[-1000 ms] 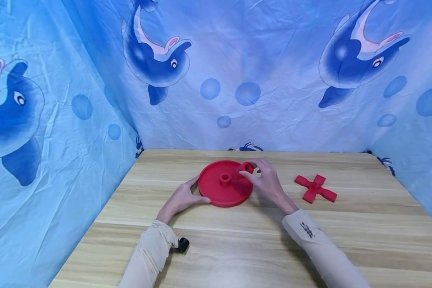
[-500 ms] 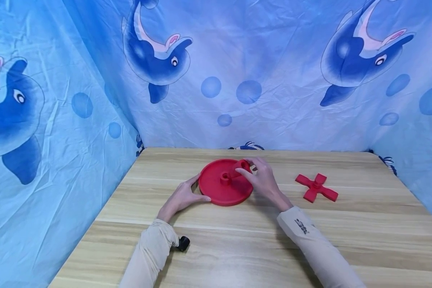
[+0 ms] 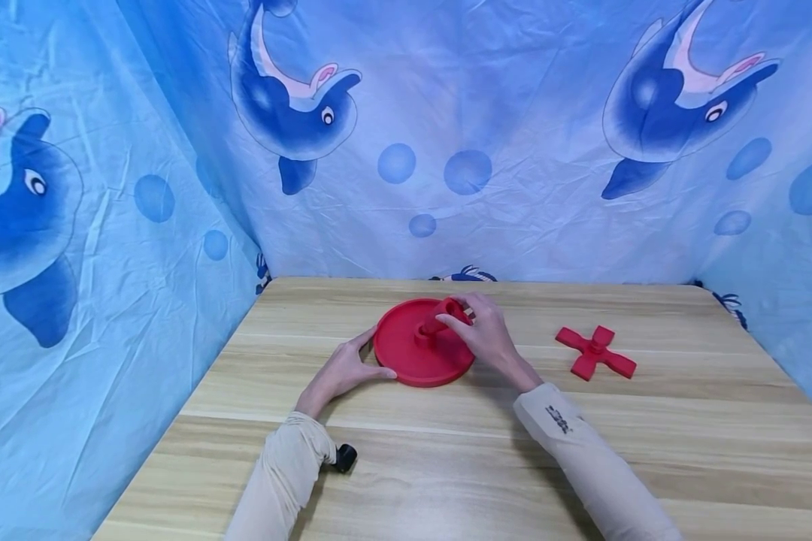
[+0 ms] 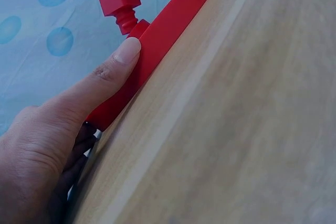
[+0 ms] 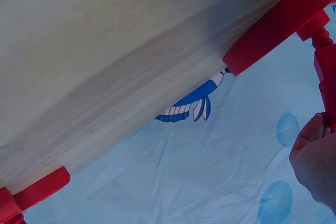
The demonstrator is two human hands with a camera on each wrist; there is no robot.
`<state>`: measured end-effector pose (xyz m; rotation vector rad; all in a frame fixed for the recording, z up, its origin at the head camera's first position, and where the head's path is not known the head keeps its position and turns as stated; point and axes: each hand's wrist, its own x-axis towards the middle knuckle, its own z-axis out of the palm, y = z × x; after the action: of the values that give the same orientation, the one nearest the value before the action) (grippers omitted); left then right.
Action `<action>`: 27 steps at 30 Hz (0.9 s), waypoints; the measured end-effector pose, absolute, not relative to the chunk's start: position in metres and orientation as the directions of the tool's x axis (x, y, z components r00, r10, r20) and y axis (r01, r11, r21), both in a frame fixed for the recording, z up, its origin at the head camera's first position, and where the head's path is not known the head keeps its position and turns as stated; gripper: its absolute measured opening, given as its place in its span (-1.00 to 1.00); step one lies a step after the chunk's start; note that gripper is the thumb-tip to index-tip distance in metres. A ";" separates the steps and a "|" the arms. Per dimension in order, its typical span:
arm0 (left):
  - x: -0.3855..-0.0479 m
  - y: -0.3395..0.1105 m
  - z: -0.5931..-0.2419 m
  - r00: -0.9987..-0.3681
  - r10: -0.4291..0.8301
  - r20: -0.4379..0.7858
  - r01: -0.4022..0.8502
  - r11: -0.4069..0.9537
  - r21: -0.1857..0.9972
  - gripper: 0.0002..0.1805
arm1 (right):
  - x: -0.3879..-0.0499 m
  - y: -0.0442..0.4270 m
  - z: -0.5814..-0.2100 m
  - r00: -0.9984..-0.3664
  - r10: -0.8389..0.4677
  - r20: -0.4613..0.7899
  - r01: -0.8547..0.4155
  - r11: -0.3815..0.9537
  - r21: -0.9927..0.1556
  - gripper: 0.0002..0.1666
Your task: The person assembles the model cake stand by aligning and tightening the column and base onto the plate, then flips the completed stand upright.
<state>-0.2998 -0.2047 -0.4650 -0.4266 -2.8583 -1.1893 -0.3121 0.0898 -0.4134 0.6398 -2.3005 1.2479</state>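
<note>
One red post being pinched by the right hand, tilted at the hub, dish gripped by the left hand

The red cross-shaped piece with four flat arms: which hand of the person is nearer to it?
The right hand. It is left of the cross-shaped piece, gripping a red threaded post; the left hand is farther left, holding the rim of the round red plate.

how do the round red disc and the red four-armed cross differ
The round red disc is wide and rimmed; the red four-armed cross is smaller, with arms spreading from its centre. The person's left hand holds the disc's edge, while no hand touches the cross. Both are red and lie on the wood-grain table.
</note>
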 end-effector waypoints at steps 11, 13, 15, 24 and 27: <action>-0.300 -0.206 -0.466 -0.963 0.246 0.112 0.252 0.669 0.699 0.26 | -0.314 0.081 -0.412 -0.816 -0.201 0.542 -0.560 0.506 -0.656 -0.43; -0.300 -0.206 -0.466 -0.962 0.250 0.109 0.253 0.668 0.700 0.26 | -0.315 0.080 -0.411 -0.821 -0.207 0.532 -0.555 0.508 -0.658 -0.42; -0.300 -0.207 -0.466 -0.962 0.249 0.110 0.253 0.668 0.700 0.26 | -0.316 0.078 -0.410 -0.818 -0.212 0.534 -0.559 0.510 -0.654 -0.43; -0.300 -0.207 -0.467 -0.963 0.247 0.112 0.252 0.666 0.702 0.26 | -0.317 0.070 -0.406 -0.819 -0.206 0.535 -0.552 0.538 -0.637 -0.45; -0.300 -0.206 -0.467 -0.963 0.245 0.113 0.252 0.666 0.702 0.25 | -0.318 0.068 -0.406 -0.814 -0.210 0.541 -0.559 0.534 -0.634 -0.46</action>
<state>-0.2998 -0.2062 -0.4665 -0.4261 -2.8596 -1.2069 -0.3176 0.0676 -0.4056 0.6300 -2.3744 1.1895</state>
